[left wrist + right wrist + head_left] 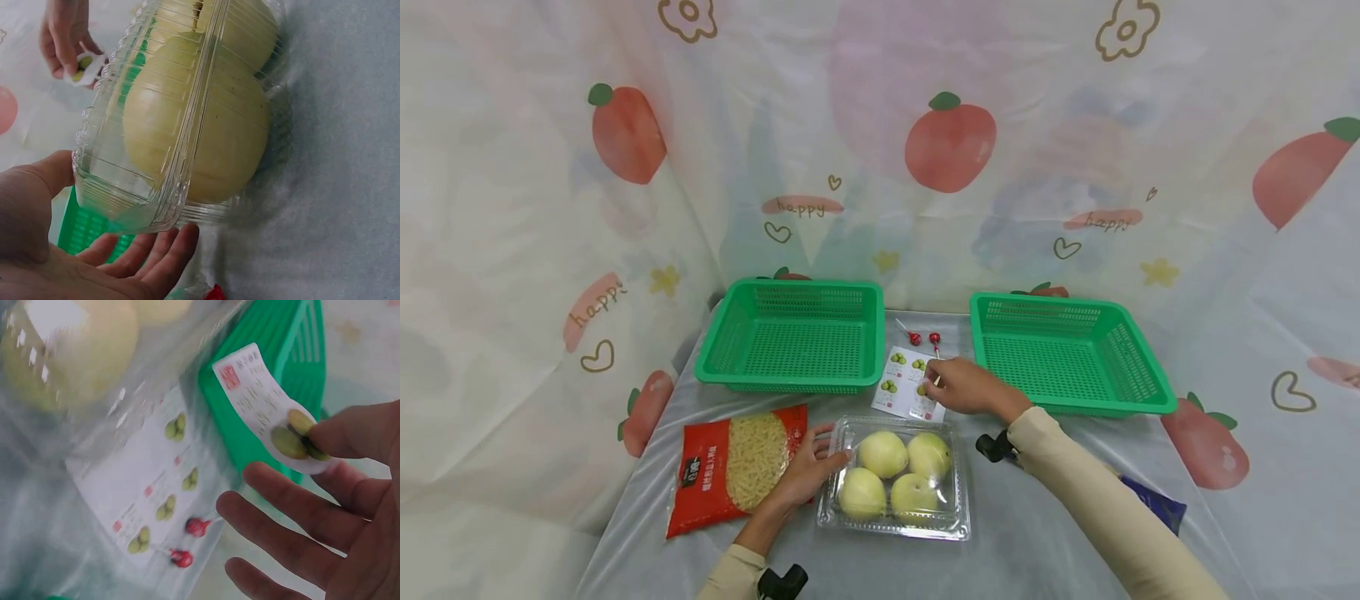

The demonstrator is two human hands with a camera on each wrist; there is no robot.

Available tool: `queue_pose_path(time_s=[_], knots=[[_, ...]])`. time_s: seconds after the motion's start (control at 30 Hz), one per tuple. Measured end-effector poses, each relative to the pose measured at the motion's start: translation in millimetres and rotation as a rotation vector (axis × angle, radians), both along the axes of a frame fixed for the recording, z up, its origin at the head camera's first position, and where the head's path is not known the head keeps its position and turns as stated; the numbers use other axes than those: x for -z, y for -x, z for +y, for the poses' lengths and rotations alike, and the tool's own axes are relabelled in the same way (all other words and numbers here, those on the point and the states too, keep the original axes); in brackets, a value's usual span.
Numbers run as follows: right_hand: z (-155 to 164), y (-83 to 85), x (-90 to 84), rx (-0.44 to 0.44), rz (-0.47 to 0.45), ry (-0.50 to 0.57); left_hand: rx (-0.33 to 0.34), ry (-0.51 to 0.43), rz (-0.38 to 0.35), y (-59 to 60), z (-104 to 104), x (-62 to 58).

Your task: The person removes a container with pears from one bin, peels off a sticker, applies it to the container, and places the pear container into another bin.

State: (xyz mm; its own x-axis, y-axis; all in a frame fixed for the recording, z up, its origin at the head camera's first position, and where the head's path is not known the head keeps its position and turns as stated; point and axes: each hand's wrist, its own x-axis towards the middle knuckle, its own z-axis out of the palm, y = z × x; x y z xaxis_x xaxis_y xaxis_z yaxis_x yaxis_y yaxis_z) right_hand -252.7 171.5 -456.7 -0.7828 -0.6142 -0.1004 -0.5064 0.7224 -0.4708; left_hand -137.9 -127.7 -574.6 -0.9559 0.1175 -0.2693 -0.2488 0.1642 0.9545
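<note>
A grey table (1037, 533) stands before fruit-print curtains (625, 133). The open left hand (805, 471) touches the pear clamshell (895, 479); the right hand (966, 387) pinches a peeled sticker (275, 412) just beyond it.

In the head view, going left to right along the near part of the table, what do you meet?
Red noodle packet → left hand, touching the clear box's left edge → clear plastic box of four pale pears → right forearm in a cream sleeve → dark blue packet, partly under that sleeve.
</note>
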Motion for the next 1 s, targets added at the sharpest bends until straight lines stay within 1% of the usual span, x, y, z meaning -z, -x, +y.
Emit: queue_pose_path(time_s=[0.23,0.37,0.5,0.6,0.8,1.0], knots=[[-11,-23.8,-9.4,-0.078,0.01,-0.015,-0.008,0.015,0.01,1.4,0,3.4],[-19,-32.6,-9.1,-0.124,0.033,-0.015,-0.002,0.013,0.017,1.4,0,4.9],[-27,-40.3,-0.6,-0.178,0.05,-0.003,0.002,0.01,0.022,1.1,0,6.4],[-31,-45.4,7.5,-0.193,0.053,-0.01,-0.004,0.015,0.021,1.0,1,5.7],[-37,-51.2,20.5,-0.193,0.034,-0.039,-0.012,0.019,0.018,-0.5,2,3.7],[-40,-52.6,28.8,-0.195,0.06,-0.059,-0.006,0.024,0.02,-1.0,2,2.7]])
